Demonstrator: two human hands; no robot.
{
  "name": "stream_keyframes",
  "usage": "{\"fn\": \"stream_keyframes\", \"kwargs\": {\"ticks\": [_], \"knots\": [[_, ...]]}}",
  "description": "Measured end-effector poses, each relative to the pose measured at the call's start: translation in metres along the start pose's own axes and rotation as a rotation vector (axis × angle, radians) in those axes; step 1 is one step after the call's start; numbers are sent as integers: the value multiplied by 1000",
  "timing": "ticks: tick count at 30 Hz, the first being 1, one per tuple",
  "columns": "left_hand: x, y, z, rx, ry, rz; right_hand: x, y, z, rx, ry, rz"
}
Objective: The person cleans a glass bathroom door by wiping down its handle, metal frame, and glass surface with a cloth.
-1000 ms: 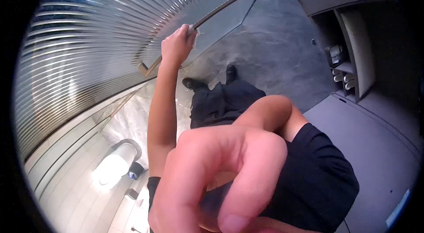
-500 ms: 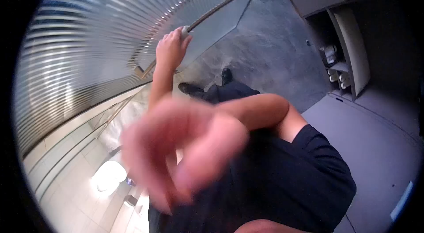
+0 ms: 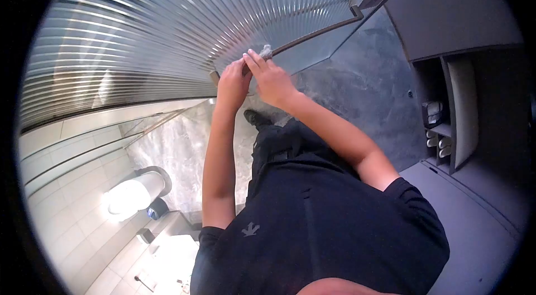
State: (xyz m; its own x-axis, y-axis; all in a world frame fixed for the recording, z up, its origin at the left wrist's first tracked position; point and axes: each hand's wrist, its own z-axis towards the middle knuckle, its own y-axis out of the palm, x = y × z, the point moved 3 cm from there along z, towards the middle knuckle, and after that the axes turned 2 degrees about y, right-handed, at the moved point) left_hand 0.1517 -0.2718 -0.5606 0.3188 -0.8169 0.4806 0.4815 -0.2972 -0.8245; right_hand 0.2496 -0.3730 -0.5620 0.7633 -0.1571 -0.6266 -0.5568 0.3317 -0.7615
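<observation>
On the door handle (image 3: 315, 32): small grey cloth (image 3: 267, 51), bunched, just beyond the right fingertips.
Left hand (image 3: 233, 84): back toward the camera, with fingers close together and bent toward the handle; cannot tell whether closed on cloth or metal.
Right hand (image 3: 272, 82): reaching across to meet the left at the fingertips, with fingers extended and near the cloth; cannot tell whether pinching it.
Handle mounting: long, slim, fixed at both ends to the ribbed glass door (image 3: 167, 27).
Clothing: black shirt (image 3: 335, 217) with a small pale logo, dark trousers, one dark shoe (image 3: 257, 120) visible below the hands.
Floor (image 3: 374, 88): grey, marbled.
Right side: dark shelf unit (image 3: 464, 116) with pale items in low compartments.
Lower left: white toilet (image 3: 139, 191), brightly lit, beside a small dark-blue container (image 3: 157, 209).
</observation>
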Motion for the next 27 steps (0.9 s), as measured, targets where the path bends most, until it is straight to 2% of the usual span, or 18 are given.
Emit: {"fn": "stream_keyframes", "kwargs": {"ticks": [8, 11, 23, 27], "knots": [[-6, -3, -5, -5, -87, -21, 28, 11, 0, 264, -83, 53], [-17, 1, -9, -32, -52, 94, 52, -7, 1, 337, -54, 77], [-7, 0, -14, 26, -20, 106, 212, -115, 1, 631, 76, -179], [-8, 2, -15, 77, -18, 157, 185, -93, 1, 693, 120, -143]]}}
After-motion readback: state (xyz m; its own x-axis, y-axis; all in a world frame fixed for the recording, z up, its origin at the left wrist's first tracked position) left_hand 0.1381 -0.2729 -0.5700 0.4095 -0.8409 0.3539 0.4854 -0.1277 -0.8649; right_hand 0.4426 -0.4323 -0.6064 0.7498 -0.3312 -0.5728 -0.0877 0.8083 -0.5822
